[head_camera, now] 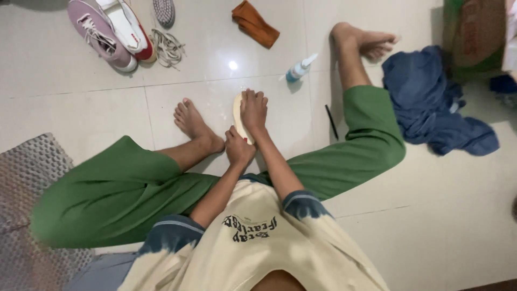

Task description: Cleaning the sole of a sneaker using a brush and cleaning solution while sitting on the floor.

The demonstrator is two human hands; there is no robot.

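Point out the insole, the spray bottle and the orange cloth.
insole (237,116): head view, its pale upper edge beside the hand.
spray bottle (298,70): head view, its body.
orange cloth (255,23): head view, its folded middle.

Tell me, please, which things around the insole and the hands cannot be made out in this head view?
- Insole: mostly covered by the right hand; its underside is hidden.
- Left hand: its grip is unclear, fingers curled out of sight.
- Spray bottle: too small to tell its contents.
- Pink shoe and white shoe: cut off by the top edge.
- Cardboard box: cut off at the top right.
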